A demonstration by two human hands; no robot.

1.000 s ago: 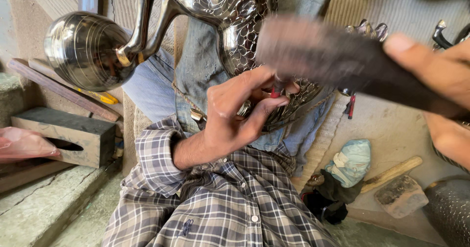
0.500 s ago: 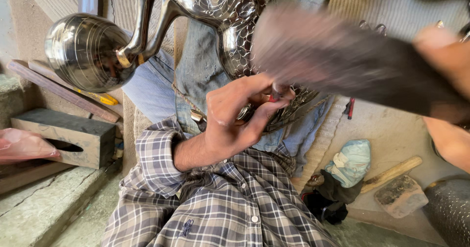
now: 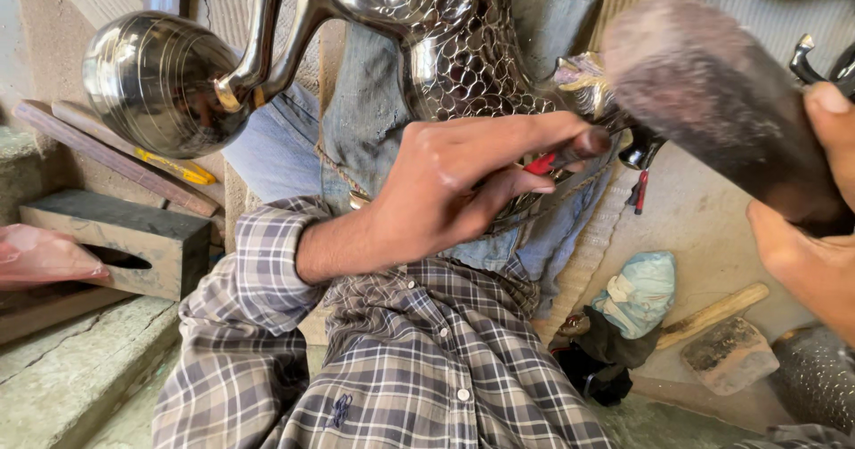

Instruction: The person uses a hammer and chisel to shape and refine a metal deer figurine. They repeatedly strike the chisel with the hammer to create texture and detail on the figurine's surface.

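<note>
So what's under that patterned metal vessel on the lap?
The metal vessel rests on jeans-clad legs. The left hand, holding a red-marked punch, covers its lower edge, hiding what lies beneath there.

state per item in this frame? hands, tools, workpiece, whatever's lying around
left hand: fingers pinched on a thin red-marked punch, tip against the vessel
right hand: gripping a blurred dark mallet, raised
patterned metal vessel: resting on the lap, surface partly textured
round metal knob: joined to the vessel, smooth
spare mallet: lying flat on the floor
wooden block: lying on its side
</note>
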